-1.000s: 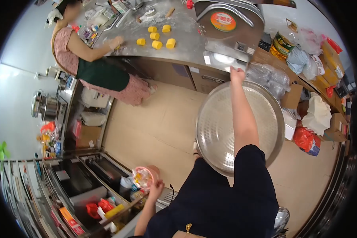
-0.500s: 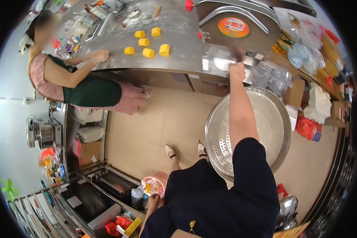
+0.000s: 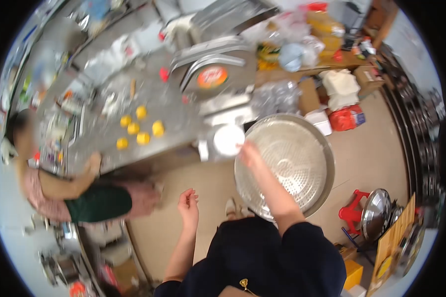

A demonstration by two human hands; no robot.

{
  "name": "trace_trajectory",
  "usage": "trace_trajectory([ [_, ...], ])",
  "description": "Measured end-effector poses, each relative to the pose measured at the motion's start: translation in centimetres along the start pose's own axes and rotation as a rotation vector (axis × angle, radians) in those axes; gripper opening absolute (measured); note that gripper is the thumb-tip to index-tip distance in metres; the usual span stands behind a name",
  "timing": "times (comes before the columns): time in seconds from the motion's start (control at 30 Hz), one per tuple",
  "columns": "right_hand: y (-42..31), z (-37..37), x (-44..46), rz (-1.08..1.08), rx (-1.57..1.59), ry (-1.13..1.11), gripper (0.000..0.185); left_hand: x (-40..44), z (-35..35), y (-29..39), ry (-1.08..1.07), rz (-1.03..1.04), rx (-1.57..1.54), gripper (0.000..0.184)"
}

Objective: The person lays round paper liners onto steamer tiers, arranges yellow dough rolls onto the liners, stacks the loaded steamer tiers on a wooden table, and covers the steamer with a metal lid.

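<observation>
Metal perforated pan (image 3: 302, 166) | right hand (image 3: 250, 154) at rim | left hand (image 3: 188, 204) apart

The perforated pan (image 3: 307, 161) is showing glossy metal, a duller metal counter (image 3: 176, 123) is lying to its left, crinkled clear plastic bags (image 3: 276, 96) are shining beyond it, and a smooth plastic stool (image 3: 350, 214), mirror-bright metal lid (image 3: 375, 215) and matt wooden board (image 3: 394, 242) are standing to its right.

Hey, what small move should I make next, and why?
Perhaps bring your left hand to the left edge of the white disc: that hand looks empty, while your right hand is at the disc's right edge.
</observation>
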State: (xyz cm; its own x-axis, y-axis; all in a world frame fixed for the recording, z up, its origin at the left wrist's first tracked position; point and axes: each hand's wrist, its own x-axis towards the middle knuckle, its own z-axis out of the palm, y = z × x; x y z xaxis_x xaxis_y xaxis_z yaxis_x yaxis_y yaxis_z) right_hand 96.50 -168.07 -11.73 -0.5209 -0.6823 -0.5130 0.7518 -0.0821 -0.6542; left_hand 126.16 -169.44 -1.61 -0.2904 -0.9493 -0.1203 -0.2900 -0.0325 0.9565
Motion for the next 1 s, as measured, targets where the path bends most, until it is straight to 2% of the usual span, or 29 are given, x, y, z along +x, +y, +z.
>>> trace_trajectory([
  [0.03,1.3,-0.7,-1.6,0.025,0.014,0.064,0.028,1.5,1.1,1.8,-0.067,0.068,-0.008,0.019],
  [0.07,-0.5,1.0,-6.4,0.006,0.049,0.047,0.024,2.6,2.3,3.3,-0.122,0.138,-0.041,0.019],
  [0.17,-0.5,0.1,-11.3,-0.034,0.193,-0.027,0.029,4.1,5.8,6.1,-0.253,0.280,-0.084,0.021],
  [0.27,-1.3,-1.7,-15.3,-0.091,0.325,-0.046,0.034,4.6,8.7,4.6,-0.387,0.264,0.014,0.021],
  [0.37,-2.8,-3.6,-18.5,-0.191,0.377,-0.004,0.036,3.6,11.8,4.7,-0.610,0.117,-0.030,0.021],
  [0.53,-3.3,-9.4,-21.2,-0.166,0.377,0.033,0.039,1.1,17.2,5.6,-0.976,-0.158,-0.019,0.023],
  [0.63,-4.3,-13.0,-22.1,-0.103,0.395,0.050,0.037,-1.8,19.9,6.3,-1.006,-0.316,0.015,0.022],
  [0.83,-8.2,-19.2,-22.9,-0.067,0.342,0.053,0.034,-5.9,25.9,6.7,-0.944,-0.341,0.108,0.017],
  [1.0,-10.9,-23.3,-22.4,-0.067,0.331,0.070,0.035,-7.3,30.6,5.5,-0.871,-0.261,0.199,0.010],
])
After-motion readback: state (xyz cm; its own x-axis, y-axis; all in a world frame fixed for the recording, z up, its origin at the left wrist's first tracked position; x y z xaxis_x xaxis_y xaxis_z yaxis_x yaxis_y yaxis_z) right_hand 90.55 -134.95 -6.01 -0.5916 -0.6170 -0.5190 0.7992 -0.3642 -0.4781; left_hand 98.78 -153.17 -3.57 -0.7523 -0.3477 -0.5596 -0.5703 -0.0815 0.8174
